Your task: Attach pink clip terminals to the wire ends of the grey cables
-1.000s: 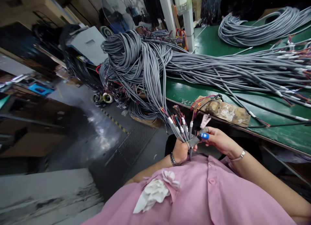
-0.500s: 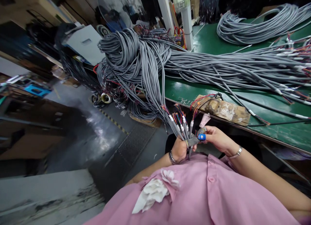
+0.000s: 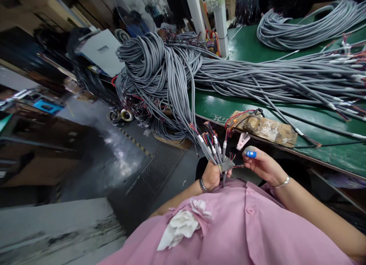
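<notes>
Firmly, the left hand point(image 3: 212, 176) grips gray cable ends point(image 3: 224, 147) in front of the green table point(image 3: 211, 104); nearby, the right hand point(image 3: 262, 165) curls its fingers, whether around anything impossible to tell.

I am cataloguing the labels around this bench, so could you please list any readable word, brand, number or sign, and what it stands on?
No text is readable for certain.
Colourful printed item beside the white upright post: markings too blurred.
Pale scrawls on the green tabletop, near its edge: illegible.
Small white patch on the brown cardboard box: too blurred.
White mark on the blue finger wrap: too small.
</notes>
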Tool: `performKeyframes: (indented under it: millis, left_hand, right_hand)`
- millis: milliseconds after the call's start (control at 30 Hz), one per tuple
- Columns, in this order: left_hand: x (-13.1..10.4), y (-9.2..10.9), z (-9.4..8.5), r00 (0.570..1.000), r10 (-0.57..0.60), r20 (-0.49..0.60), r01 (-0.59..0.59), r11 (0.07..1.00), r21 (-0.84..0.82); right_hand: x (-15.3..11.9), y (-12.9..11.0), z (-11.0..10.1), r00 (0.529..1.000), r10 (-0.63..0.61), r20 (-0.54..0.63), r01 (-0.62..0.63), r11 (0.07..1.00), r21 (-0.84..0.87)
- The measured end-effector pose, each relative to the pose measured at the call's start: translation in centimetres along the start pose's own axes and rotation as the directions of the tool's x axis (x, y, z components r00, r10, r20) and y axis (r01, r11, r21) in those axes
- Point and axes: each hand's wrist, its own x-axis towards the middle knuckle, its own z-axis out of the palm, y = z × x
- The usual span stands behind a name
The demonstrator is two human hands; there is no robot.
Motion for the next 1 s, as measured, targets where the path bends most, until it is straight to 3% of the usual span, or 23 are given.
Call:
performKeyframes:
  millis: [167,433,833,1000]
  left_hand:
    - [0.1,-0.2,0.2,0.999,-0.034,-0.024,0.034,0.999,0.007]
    - [-0.1,-0.4,0.4,0.999,-0.028,-0.015,0.029,0.999,0.046]
    - [0.2,-0.5,0.3,1.000,-0.027,0.008,0.027,1.000,0.012]
    - [0.2,-0.4,0.4,0.999,-0.047,0.002,0.047,0.999,0.025]
  right_hand:
    - [-0.3,0.5,-0.2,0.994,0.098,0.039,-0.095,0.993,-0.072]
    - [0.3,-0.8,1.3,0.980,0.181,0.078,-0.140,0.917,-0.373]
    - [0.3,-0.3,1.5,0.990,0.023,0.137,0.041,0.895,-0.444]
    - [0.3,0.3,1.2,0.990,0.021,0.136,0.034,0.921,-0.388]
